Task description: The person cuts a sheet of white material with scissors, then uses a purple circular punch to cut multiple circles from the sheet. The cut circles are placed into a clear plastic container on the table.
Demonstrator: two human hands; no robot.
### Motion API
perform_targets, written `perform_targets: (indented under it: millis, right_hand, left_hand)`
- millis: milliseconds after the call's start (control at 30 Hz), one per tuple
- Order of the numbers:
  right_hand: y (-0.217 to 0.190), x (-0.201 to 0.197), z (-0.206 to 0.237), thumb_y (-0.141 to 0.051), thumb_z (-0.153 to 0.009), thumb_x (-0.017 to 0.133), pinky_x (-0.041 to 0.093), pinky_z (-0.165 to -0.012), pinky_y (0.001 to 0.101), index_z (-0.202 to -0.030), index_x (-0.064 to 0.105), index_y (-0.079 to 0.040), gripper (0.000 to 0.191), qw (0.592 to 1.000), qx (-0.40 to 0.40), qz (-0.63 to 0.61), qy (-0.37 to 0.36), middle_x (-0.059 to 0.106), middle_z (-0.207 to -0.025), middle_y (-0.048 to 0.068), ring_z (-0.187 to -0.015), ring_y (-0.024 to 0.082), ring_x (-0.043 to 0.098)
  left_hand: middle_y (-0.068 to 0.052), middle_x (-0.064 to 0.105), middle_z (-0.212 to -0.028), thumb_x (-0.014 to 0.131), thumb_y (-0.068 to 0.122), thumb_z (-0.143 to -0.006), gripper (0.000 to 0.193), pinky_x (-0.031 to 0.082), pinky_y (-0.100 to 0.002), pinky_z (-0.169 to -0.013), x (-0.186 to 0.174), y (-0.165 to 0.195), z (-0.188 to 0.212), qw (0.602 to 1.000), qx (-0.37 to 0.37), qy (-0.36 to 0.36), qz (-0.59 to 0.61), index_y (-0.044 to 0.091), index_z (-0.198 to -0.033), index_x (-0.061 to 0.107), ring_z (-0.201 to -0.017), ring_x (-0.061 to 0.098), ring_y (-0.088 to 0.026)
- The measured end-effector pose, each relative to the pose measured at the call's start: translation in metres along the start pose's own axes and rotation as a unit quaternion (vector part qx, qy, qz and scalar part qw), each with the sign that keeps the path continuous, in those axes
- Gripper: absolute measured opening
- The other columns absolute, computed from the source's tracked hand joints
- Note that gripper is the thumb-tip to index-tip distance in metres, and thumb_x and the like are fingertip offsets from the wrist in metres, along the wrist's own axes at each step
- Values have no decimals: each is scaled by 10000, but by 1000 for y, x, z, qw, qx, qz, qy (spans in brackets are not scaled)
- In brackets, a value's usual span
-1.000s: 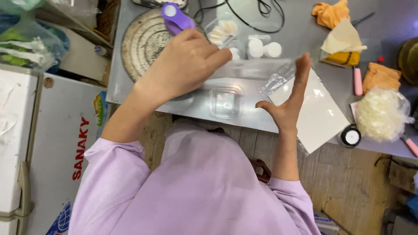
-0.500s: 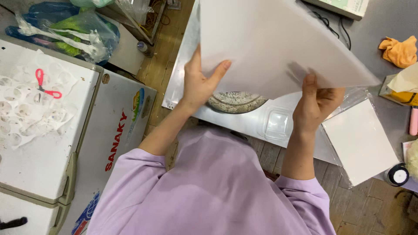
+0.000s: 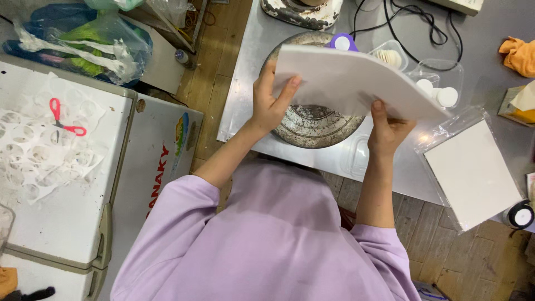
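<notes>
Slippage is the risk: left hand [image 3: 271, 103] and right hand [image 3: 388, 129] pinch only the near edge of the white paper stack [image 3: 356, 83], so sheets could fan onto the round metal pan [image 3: 312, 125].

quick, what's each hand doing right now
Left hand: closed on the near left edge of the white sheet.
Right hand: closed on the same sheet's near edge.

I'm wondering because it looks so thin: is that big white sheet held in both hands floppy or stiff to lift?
Probably fairly stiff: the white sheet stays nearly flat between the left hand and right hand, with only a slight sag. Likely light, since fingertips at its edge carry it. It may crease if pinched hard, as its edge looks thin.
</notes>
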State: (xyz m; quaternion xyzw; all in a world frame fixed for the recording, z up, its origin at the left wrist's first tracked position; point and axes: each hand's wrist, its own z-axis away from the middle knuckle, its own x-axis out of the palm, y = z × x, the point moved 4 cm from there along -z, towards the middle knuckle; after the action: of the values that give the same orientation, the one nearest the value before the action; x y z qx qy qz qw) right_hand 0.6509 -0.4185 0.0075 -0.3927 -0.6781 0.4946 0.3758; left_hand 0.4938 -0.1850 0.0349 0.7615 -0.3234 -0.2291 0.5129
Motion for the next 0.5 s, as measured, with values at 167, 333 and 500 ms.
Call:
perform_targets:
  millis: [167, 333, 500]
  right_hand:
    - [-2, 3, 12, -116, -986, 772, 525, -994, 322, -1210, 679, 19, 278, 1000, -12, 5, 14, 705, -1147, 75, -1063, 172, 663]
    - [19, 19, 19, -133, -988, 774, 489, -1010, 302, -1228, 643, 16, 311, 1000, 18, 17, -6, 665, -1186, 49, -1108, 142, 614]
    - [18, 11, 22, -158, -1031, 762, 504, -955, 305, -1163, 690, 23, 236, 999, 18, 47, 15, 689, -1104, 45, -1020, 144, 624]
  left_hand:
    - [-80, 686, -1046, 629, 150, -1084, 244, 569, -284, -793, -1, -6, 14, 1000, -15, 9, 18, 16, -1251, 512, -892, 667, -126]
    - [-104, 678, -1087, 632, 185, -1086, 273, 555, -310, -885, -1, -25, 21, 999, -31, 22, 9, 20, -1253, 492, -996, 656, -140]
    - [-113, 716, -1106, 612, 205, -1089, 294, 573, -334, -904, 0, -34, 23, 999, -32, 9, -19, 6, -1293, 538, -1027, 701, -178]
